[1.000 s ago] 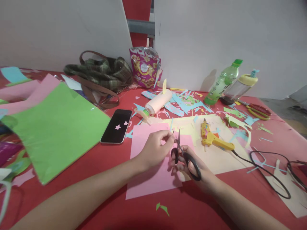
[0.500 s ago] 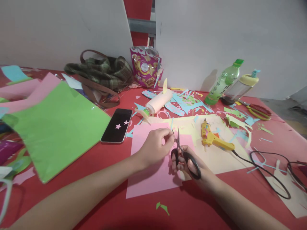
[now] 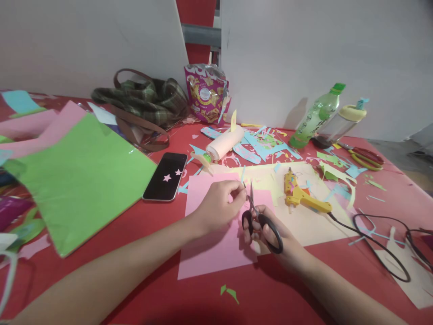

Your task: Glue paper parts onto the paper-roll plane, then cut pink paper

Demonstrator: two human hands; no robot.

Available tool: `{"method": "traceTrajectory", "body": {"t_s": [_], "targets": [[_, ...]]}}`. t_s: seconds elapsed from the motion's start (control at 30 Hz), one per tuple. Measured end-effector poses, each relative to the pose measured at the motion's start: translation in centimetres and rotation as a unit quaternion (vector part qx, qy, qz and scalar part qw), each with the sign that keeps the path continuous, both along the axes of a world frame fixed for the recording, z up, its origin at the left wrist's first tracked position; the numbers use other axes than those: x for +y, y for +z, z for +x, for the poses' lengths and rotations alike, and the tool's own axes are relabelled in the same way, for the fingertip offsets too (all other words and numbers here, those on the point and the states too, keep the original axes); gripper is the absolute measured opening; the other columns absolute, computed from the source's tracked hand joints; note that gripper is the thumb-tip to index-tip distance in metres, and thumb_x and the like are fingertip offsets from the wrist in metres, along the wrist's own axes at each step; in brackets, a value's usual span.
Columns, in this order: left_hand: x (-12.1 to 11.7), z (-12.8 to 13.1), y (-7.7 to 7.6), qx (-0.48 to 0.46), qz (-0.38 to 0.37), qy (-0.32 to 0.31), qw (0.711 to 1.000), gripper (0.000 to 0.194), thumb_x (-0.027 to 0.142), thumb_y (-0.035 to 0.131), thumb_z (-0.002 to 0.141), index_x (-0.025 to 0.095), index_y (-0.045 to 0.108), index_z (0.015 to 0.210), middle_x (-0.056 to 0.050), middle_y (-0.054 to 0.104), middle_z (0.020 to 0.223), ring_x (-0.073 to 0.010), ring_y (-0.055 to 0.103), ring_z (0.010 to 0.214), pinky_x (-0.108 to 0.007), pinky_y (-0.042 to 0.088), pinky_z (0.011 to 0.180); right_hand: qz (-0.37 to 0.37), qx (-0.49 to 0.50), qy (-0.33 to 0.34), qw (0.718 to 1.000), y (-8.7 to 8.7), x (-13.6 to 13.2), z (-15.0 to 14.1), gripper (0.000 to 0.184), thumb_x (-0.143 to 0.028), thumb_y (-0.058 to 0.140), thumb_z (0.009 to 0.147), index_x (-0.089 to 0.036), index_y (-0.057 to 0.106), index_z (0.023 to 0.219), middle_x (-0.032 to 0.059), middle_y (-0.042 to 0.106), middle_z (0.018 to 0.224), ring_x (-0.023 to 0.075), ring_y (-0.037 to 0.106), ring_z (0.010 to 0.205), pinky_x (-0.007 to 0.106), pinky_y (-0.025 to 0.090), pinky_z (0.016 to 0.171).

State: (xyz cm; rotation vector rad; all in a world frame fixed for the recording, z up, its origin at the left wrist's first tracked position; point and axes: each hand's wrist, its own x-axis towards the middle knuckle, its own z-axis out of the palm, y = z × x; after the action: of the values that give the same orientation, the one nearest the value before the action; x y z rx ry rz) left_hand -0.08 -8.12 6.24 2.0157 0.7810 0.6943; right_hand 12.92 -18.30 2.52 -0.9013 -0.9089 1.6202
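My right hand (image 3: 267,230) has its fingers through the black handles of a pair of scissors (image 3: 272,234), whose blades point away from me and stand apart. Close by the blade tips, my left hand (image 3: 221,203) is closed in a pinch. Whatever lies between its thumb and finger is too small to make out. Both hands are over a pink paper sheet (image 3: 199,253) lying flat on the red table. Two small pink paper stars (image 3: 167,178) rest on the dark screen of a phone (image 3: 158,187) to the left.
A yellow glue gun (image 3: 304,198) with a black cord lies right, on cream paper (image 3: 321,230). Behind are a paper-wrapped bottle (image 3: 225,142), a snack bag (image 3: 206,95), a green bottle (image 3: 316,117) and blue scraps. Green card (image 3: 88,180) covers the left; more scissors (image 3: 365,158) lie far right.
Hardly anything differs. Both hands and the scissors hold nearly the same place, and the whole view has shifted very slightly.
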Motion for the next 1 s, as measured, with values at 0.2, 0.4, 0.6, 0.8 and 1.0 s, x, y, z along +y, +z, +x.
{"method": "traceTrajectory", "body": {"t_s": [0.2, 0.4, 0.6, 0.8, 1.0], "targets": [[-0.09, -0.01, -0.13, -0.007, -0.029, 0.003, 1.0, 0.021, 0.016, 0.038, 0.075, 0.015, 0.042, 0.055, 0.003, 0.047, 0.056, -0.0081, 0.045, 0.056, -0.019, 0.037, 0.056, -0.01, 0.004, -0.002, 1.0, -0.05, -0.16, -0.13, 0.023, -0.039, 0.051, 0.077, -0.024, 0.038, 0.087, 0.0027, 0.048, 0.087, 0.0128, 0.05, 0.071, 0.028, 0.037, 0.062], [0.04, -0.03, -0.3, -0.013, -0.047, -0.005, 0.999, 0.019, 0.018, 0.038, 0.076, 0.015, 0.044, 0.058, 0.003, 0.047, 0.058, -0.0085, 0.045, 0.058, -0.02, 0.037, 0.057, 0.001, -0.007, -0.005, 1.0, 0.19, -0.05, -0.16, 0.024, -0.04, 0.051, 0.076, -0.023, 0.037, 0.085, 0.0017, 0.048, 0.085, 0.0113, 0.049, 0.067, 0.026, 0.036, 0.059], [-0.01, 0.04, -0.12, -0.017, -0.054, -0.011, 0.998, 0.02, 0.019, 0.037, 0.077, 0.015, 0.043, 0.058, 0.003, 0.047, 0.058, -0.0085, 0.045, 0.058, -0.021, 0.037, 0.057, -0.007, -0.013, -0.013, 1.0, 0.21, -0.05, -0.25, 0.024, -0.04, 0.052, 0.075, -0.024, 0.037, 0.085, 0.0015, 0.048, 0.084, 0.0113, 0.048, 0.066, 0.026, 0.037, 0.058], [-0.12, 0.02, 0.0, -0.017, -0.057, -0.014, 0.998, 0.02, 0.019, 0.037, 0.077, 0.015, 0.044, 0.058, 0.002, 0.05, 0.06, -0.0086, 0.046, 0.058, -0.021, 0.038, 0.058, -0.02, -0.009, -0.021, 1.0, 0.03, -0.13, -0.25, 0.025, -0.04, 0.054, 0.074, -0.024, 0.038, 0.085, 0.0014, 0.048, 0.082, 0.0125, 0.048, 0.067, 0.026, 0.036, 0.056], [-0.13, 0.04, -0.24, -0.03, -0.067, -0.016, 0.997, 0.02, 0.02, 0.038, 0.077, 0.015, 0.045, 0.059, 0.002, 0.05, 0.06, -0.0084, 0.046, 0.059, -0.021, 0.038, 0.059, -0.013, -0.01, -0.021, 1.0, 0.18, -0.08, -0.29, 0.023, -0.037, 0.054, 0.075, -0.024, 0.037, 0.085, 0.0006, 0.048, 0.083, 0.0112, 0.049, 0.065, 0.026, 0.036, 0.057]]}}
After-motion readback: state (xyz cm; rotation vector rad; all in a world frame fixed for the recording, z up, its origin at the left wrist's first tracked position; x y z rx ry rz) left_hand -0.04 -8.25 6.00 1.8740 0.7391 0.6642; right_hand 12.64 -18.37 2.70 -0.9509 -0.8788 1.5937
